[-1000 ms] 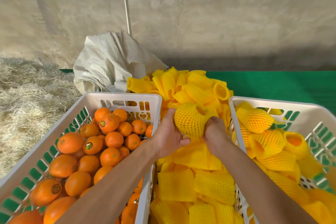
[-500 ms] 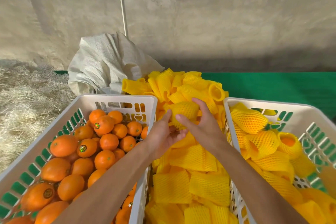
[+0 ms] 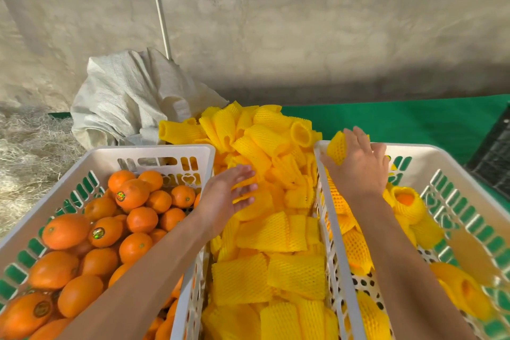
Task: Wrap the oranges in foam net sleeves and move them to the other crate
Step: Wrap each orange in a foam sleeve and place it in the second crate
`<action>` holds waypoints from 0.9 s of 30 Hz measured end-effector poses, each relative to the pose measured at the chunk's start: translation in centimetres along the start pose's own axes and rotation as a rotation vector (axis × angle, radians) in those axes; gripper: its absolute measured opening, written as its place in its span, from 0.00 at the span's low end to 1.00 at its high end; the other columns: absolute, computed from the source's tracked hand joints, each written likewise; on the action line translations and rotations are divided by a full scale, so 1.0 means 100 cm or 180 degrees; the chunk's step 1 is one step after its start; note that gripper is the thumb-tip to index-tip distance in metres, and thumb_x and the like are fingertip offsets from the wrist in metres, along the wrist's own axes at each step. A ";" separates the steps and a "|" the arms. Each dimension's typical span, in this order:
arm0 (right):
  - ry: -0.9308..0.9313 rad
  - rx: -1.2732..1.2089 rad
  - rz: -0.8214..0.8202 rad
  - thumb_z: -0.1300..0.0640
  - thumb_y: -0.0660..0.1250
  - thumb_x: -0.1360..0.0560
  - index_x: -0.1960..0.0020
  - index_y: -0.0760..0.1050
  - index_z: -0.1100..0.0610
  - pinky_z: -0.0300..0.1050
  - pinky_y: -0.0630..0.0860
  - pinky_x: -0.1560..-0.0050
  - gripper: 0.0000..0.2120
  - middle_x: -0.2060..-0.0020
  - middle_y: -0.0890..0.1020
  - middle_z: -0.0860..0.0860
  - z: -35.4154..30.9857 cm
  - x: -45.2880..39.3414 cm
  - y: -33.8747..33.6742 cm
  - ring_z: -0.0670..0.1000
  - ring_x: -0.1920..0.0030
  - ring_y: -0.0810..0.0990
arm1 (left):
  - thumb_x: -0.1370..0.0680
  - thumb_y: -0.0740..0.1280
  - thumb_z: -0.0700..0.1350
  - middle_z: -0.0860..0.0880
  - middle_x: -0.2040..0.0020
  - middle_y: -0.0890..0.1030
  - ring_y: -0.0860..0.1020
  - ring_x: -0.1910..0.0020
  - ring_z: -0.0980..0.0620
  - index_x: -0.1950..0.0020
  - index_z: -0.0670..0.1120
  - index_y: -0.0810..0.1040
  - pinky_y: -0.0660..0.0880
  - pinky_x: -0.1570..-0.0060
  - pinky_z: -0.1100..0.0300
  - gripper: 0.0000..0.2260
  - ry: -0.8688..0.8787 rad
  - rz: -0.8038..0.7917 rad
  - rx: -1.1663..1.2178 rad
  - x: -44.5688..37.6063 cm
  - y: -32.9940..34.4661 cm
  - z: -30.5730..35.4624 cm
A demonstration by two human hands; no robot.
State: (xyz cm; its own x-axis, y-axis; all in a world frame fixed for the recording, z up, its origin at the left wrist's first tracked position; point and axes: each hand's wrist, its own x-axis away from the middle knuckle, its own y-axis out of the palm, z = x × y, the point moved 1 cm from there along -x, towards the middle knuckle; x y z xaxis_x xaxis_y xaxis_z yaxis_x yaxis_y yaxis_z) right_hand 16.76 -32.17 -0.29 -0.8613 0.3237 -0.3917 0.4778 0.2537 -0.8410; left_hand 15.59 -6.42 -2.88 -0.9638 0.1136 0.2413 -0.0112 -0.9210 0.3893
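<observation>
Bare concrete wall behind, straw and crumpled white sack at left. Left crate of bare oranges. Left hand reaching forward over loose foam sleeves, fingers straight and slightly apart, holding nothing. Right hand palm-down over far-left corner of right crate, fingers curled round sleeved orange; long axis indiscernible.
</observation>
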 end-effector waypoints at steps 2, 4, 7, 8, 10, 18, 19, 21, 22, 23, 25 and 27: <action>-0.0312 -0.0188 0.0275 0.39 0.62 0.19 0.26 0.71 0.53 0.59 0.62 0.29 0.27 0.21 0.64 0.53 -0.007 -0.001 -0.004 0.62 0.25 0.63 | 0.18 0.69 0.46 0.45 0.40 0.85 0.83 0.53 0.48 0.36 0.41 0.81 0.79 0.59 0.55 0.13 0.0074 0.0045 0.0042 -0.001 0.000 0.000; -0.0661 -0.0245 0.0422 0.45 0.63 0.18 0.31 0.77 0.54 0.58 0.60 0.27 0.20 0.23 0.69 0.53 -0.015 0.000 -0.004 0.61 0.25 0.64 | 0.18 0.68 0.44 0.44 0.43 0.85 0.83 0.55 0.48 0.38 0.41 0.81 0.80 0.60 0.55 0.11 0.0301 0.0059 0.0113 -0.003 -0.002 0.004; -0.0895 -0.0346 0.0359 0.57 0.65 0.19 0.40 0.82 0.56 0.53 0.61 0.28 0.11 0.31 0.78 0.53 -0.027 0.009 0.001 0.57 0.30 0.72 | 0.16 0.67 0.42 0.43 0.46 0.85 0.83 0.55 0.47 0.42 0.40 0.82 0.82 0.59 0.54 0.08 0.0906 0.0201 0.0005 -0.006 -0.015 0.017; -0.0929 -0.0352 0.0359 0.59 0.65 0.19 0.41 0.83 0.56 0.51 0.62 0.30 0.10 0.35 0.81 0.53 -0.031 0.012 0.002 0.56 0.33 0.74 | 0.16 0.66 0.41 0.43 0.47 0.85 0.83 0.54 0.48 0.43 0.40 0.83 0.82 0.58 0.54 0.08 0.1153 0.0364 -0.0205 -0.008 -0.021 0.022; -0.1017 -0.0401 0.0488 0.61 0.65 0.20 0.44 0.83 0.57 0.50 0.66 0.33 0.10 0.41 0.83 0.53 -0.040 0.018 0.002 0.56 0.39 0.77 | 0.15 0.65 0.41 0.44 0.47 0.85 0.83 0.51 0.49 0.44 0.41 0.83 0.82 0.53 0.54 0.08 0.1649 0.0851 -0.0999 -0.010 -0.036 0.029; -0.1230 -0.0322 -0.1808 0.50 0.64 0.19 0.22 0.64 0.54 0.53 0.70 0.32 0.26 0.27 0.69 0.56 -0.087 0.075 0.070 0.59 0.28 0.68 | 0.15 0.61 0.48 0.42 0.21 0.65 0.60 0.23 0.36 0.22 0.49 0.67 0.57 0.25 0.41 0.21 0.0493 0.1618 -0.4378 -0.035 -0.118 0.006; -0.1186 -0.0157 -0.2155 0.48 0.65 0.19 0.19 0.56 0.53 0.54 0.68 0.29 0.32 0.23 0.63 0.58 -0.086 0.080 0.080 0.62 0.25 0.65 | 0.16 0.62 0.49 0.44 0.19 0.61 0.58 0.22 0.36 0.20 0.52 0.63 0.57 0.25 0.39 0.24 0.0227 0.1559 -0.4581 -0.034 -0.127 0.001; -0.1097 -0.0108 -0.2500 0.48 0.65 0.18 0.17 0.48 0.52 0.57 0.64 0.26 0.37 0.21 0.56 0.60 -0.082 0.080 0.092 0.64 0.22 0.60 | 0.18 0.63 0.50 0.45 0.17 0.56 0.54 0.20 0.37 0.17 0.54 0.57 0.55 0.23 0.37 0.29 -0.0103 0.1378 -0.5039 -0.033 -0.140 -0.007; -0.1110 -0.0108 -0.2498 0.49 0.64 0.18 0.17 0.49 0.53 0.57 0.65 0.26 0.36 0.21 0.57 0.60 -0.079 0.077 0.096 0.64 0.23 0.61 | 0.18 0.63 0.50 0.46 0.17 0.56 0.54 0.20 0.37 0.17 0.53 0.57 0.54 0.23 0.38 0.30 -0.0154 0.1321 -0.5273 -0.034 -0.144 -0.009; -0.1132 -0.0087 -0.2437 0.51 0.64 0.18 0.18 0.51 0.55 0.56 0.67 0.28 0.34 0.23 0.60 0.61 -0.077 0.075 0.097 0.64 0.24 0.63 | 0.19 0.64 0.48 0.46 0.17 0.57 0.54 0.20 0.38 0.18 0.51 0.57 0.55 0.23 0.39 0.31 -0.0153 0.1292 -0.5487 -0.033 -0.146 -0.010; -0.1138 -0.0089 -0.2259 0.53 0.65 0.18 0.21 0.59 0.57 0.55 0.71 0.34 0.29 0.28 0.66 0.60 -0.076 0.072 0.097 0.63 0.29 0.69 | 0.19 0.64 0.45 0.46 0.19 0.62 0.57 0.21 0.39 0.19 0.49 0.59 0.58 0.24 0.41 0.29 -0.0071 0.1289 -0.5835 -0.033 -0.147 -0.012; -0.1173 -0.0074 -0.2127 0.54 0.65 0.19 0.27 0.66 0.58 0.53 0.73 0.38 0.22 0.33 0.70 0.58 -0.075 0.071 0.096 0.61 0.32 0.72 | 0.19 0.65 0.43 0.46 0.21 0.63 0.59 0.22 0.40 0.20 0.48 0.61 0.61 0.25 0.43 0.28 0.0009 0.1332 -0.6053 -0.034 -0.148 -0.012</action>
State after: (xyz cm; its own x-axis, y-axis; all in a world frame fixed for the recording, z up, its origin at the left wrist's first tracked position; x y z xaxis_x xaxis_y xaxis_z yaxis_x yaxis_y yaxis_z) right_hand 16.54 -20.54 -8.37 -0.9687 -0.2294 0.0951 -0.1652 0.3092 -0.9365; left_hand 18.67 6.43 -10.54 -0.9819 -0.1833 0.0467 -0.0432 -0.0227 -0.9988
